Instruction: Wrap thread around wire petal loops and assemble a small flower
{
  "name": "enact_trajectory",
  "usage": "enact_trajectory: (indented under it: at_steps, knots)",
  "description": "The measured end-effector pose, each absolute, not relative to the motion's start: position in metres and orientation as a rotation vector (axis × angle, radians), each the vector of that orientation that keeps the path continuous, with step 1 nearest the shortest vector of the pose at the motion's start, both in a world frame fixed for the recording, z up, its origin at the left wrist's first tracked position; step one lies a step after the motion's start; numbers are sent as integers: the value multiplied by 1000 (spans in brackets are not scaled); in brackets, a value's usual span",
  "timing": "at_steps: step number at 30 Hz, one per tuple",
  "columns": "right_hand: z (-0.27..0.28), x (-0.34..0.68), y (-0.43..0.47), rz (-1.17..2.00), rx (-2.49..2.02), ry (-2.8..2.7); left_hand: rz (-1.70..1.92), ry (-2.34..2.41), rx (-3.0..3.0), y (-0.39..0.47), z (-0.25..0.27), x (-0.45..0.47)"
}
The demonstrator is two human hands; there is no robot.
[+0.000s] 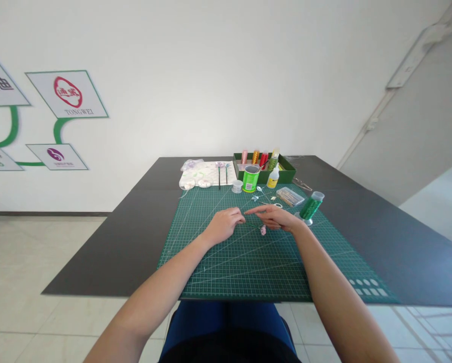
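Observation:
My left hand (224, 225) is closed above the green cutting mat (226, 272), its fingertips pinched together toward the right; anything between them is too small to make out. Facing it, my right hand (274, 217) points its index finger left, almost reaching the left fingertips, while the other fingers curl inward. Just below those curled fingers is a small pink flower-like piece (263, 230) with a thin green bit beside it; whether the hand grips it is unclear. Scissors (277, 205) lie just beyond the right hand. A spool of green thread (311, 205) leans by the right wrist.
Farther back stand a green can (250, 179), a glue bottle (273, 177) and a green box (288, 175) with several coloured spools. A clear case of sticks (289, 196), pliers (302, 184), a small clear tub (237, 186) and a white cloth (209, 169) also lie there.

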State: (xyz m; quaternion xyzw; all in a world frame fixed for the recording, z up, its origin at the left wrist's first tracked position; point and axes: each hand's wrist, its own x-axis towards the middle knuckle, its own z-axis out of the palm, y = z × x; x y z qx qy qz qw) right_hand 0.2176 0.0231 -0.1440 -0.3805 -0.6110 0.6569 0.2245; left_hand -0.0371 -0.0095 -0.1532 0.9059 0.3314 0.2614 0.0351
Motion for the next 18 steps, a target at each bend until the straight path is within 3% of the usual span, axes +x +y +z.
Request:
enact_trajectory:
  at_steps: [18]
  knots:
    - [-153,218,29,1817,-1018,-1701,731,1029,2860,-11,-151,-38]
